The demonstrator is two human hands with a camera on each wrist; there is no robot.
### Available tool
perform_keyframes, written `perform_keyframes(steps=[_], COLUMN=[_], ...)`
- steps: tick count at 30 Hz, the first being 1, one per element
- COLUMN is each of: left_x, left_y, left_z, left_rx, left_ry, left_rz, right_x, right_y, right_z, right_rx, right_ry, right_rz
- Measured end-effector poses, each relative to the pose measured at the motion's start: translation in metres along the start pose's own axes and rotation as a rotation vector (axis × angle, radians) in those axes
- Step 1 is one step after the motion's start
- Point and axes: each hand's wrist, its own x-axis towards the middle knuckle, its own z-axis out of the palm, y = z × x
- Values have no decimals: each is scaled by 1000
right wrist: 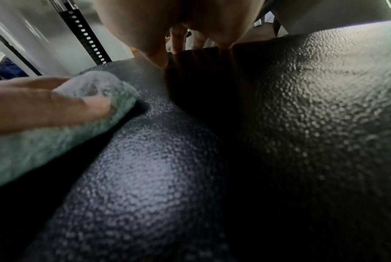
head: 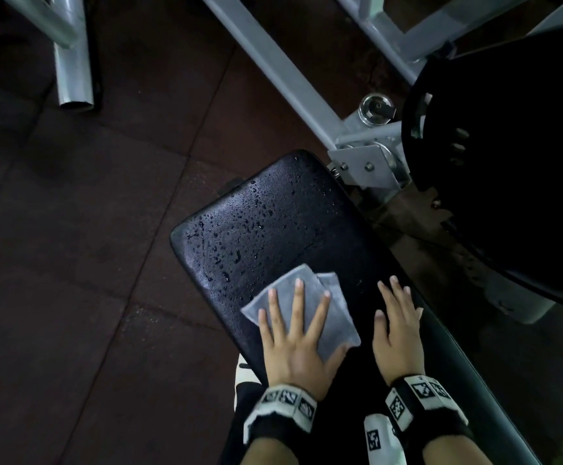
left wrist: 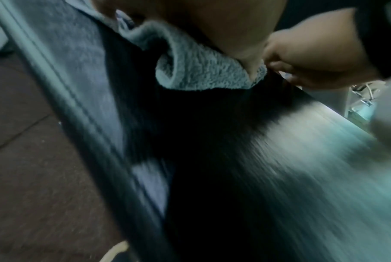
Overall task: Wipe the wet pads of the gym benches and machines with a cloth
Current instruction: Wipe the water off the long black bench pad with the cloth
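The left hand is lying flat with fingers straight and spread, pressing a folded grey microfibre cloth onto the black bench pad. The cloth is sitting on the near-left part of the pad, its far corner reaching the beaded zone. In the right wrist view the thumb is lying over the cloth's folded edge; the fingers are not closing round it. The right hand is resting palm-down on the bare pad just beside the cloth, fingers straight and holding nothing.

Water droplets are covering the far-left end of the pad, beyond the cloth. The stretch of pad under and near the hands is showing no beads in the head view.

A grey steel frame is running diagonally past the pad's far end, joining a bolted bracket. A black weight plate is standing to the right. Dark rubber floor tiles are lying to the left. The left wrist view is motion-blurred.
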Motion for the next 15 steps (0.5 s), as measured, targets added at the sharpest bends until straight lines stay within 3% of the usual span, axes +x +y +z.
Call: perform_keyframes(steps=[6, 9, 12, 15], left_x=[49, 31, -5, -40], left_y=[-74, -95, -76, -43], left_z=[-34, -28, -8, 17], left_rx=[-10, -109, -254, -169], left_ry=[189, 290, 285, 232], left_rz=[-161, -214, -296, -114], right_x=[-2, -2, -3, -3], right_y=[-2, -1, -1, -1], right_z=[-3, -5, -5, -4], right_rx=[-8, -7, -14, -1], right_ry=[-50, -65, -69, -66], right_rz=[9, -5, -2, 0])
